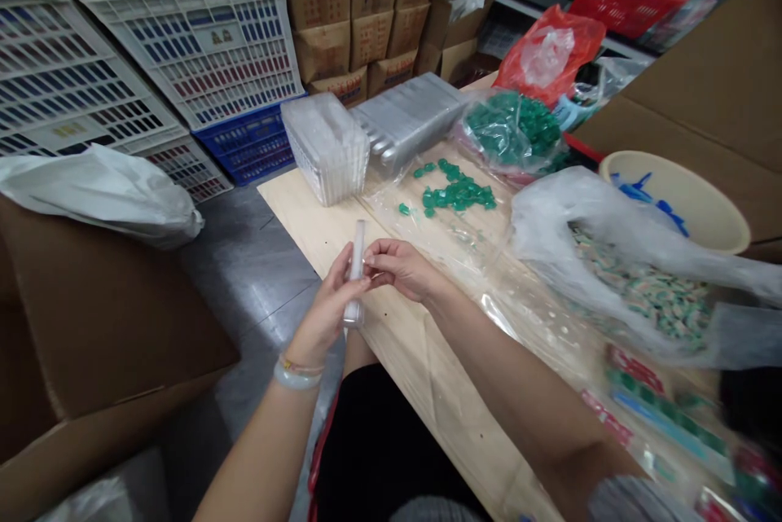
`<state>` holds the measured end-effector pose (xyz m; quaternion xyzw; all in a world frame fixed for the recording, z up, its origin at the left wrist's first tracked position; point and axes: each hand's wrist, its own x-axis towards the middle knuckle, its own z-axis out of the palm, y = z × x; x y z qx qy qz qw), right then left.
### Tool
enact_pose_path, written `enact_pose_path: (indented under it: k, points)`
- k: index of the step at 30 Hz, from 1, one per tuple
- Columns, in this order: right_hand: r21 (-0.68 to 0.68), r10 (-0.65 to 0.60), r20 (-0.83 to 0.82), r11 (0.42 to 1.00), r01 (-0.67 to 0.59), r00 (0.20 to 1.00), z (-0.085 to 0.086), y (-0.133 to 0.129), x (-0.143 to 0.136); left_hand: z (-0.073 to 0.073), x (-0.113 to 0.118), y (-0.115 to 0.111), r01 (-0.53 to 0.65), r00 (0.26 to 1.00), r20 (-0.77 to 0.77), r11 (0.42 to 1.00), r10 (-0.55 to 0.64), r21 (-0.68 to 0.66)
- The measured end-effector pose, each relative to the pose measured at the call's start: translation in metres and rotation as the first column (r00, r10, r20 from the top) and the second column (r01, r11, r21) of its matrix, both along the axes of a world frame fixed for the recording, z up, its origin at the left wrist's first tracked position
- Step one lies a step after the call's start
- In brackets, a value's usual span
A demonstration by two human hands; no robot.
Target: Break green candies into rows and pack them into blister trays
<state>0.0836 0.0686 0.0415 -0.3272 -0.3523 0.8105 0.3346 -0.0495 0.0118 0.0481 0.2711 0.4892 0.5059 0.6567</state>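
The slim clear case (358, 257) is held over the near-left edge of the tabletop (421, 351), with its narrow side facing up. The left hand (336, 290) supports it: the fingers are clamped on the case, thumb across the near side and the others behind, an arrangement that appears to steady it while leaving the right-hand side accessible. The right hand (400, 265) meets that side with thumb and forefinger drawn close together at the case; whether they grip its edge or some small item between them cannot be told. Beyond the hands, a stack of clear cases (323, 155) stands at the far-left corner, grouped tightly, probably so that its units prop one another upright. A silver-grey stack (415, 115) lies just beside it. Loose green pieces (458, 195) are spread in a thin layer, which would allow single pieces to be picked up without digging; the bag of green pieces (510, 131) sits behind them. To the right, an open plastic bag (543, 212) contains small pale pieces (665, 302), and a cream bowl (721, 212) keeps blue pieces (672, 217) separate, presumably to prevent mixing. Slatted crates (238, 41) are stacked on the floor beyond the tabletop, likely to save space
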Motion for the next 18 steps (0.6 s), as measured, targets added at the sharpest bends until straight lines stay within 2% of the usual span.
enact_pose_path:
  k: [2,4,6,7,9,11,12,13,14,16,18]
  points:
    - [0.033,-0.056,0.063,0.998,0.054,0.996,0.012,-0.003,0.017,-0.003,-0.009,-0.003,-0.112,0.993,0.041,0.992,0.114,-0.053]
    - [0.122,-0.096,0.162,0.990,0.077,0.982,0.032,-0.015,0.038,-0.009,-0.020,-0.007,-0.216,0.973,0.056,0.969,0.224,-0.120]
    - [0.299,-0.098,0.372,0.954,-0.019,0.923,0.055,-0.036,0.056,-0.013,-0.031,-0.008,-0.278,0.957,0.038,0.945,0.288,-0.173]
    - [0.399,-0.121,0.521,0.909,-0.116,0.845,0.066,-0.049,0.064,-0.015,-0.036,-0.006,-0.311,0.947,0.020,0.933,0.320,-0.179]
    - [0.506,-0.242,0.783,0.783,-0.361,0.573,0.081,-0.077,0.076,-0.015,-0.044,0.001,-0.391,0.920,-0.018,0.913,0.392,-0.120]
    - [0.438,-0.362,0.898,0.685,-0.582,0.249,0.089,-0.105,0.087,-0.014,-0.049,0.014,-0.416,0.909,-0.042,0.909,0.415,-0.031]
    - [0.365,-0.389,0.914,0.659,-0.658,0.117,0.090,-0.118,0.094,-0.014,-0.050,0.021,-0.404,0.914,-0.050,0.915,0.404,-0.005]
    - [0.293,-0.399,0.917,0.641,-0.709,0.019,0.092,-0.130,0.102,-0.015,-0.050,0.028,-0.388,0.920,-0.059,0.922,0.388,0.012]
    - [0.242,-0.406,0.913,0.628,-0.740,-0.046,0.093,-0.140,0.111,-0.016,-0.049,0.033,-0.377,0.923,-0.077,0.926,0.378,0.027]
    - [0.194,-0.421,0.899,0.623,-0.758,-0.116,0.098,-0.154,0.129,-0.022,-0.044,0.041,-0.387,0.909,-0.130,0.917,0.397,0.097]
    - [0.177,-0.445,0.877,0.652,-0.737,-0.183,0.102,-0.159,0.146,-0.029,-0.038,0.046,-0.409,0.880,-0.183,0.894,0.439,0.181]
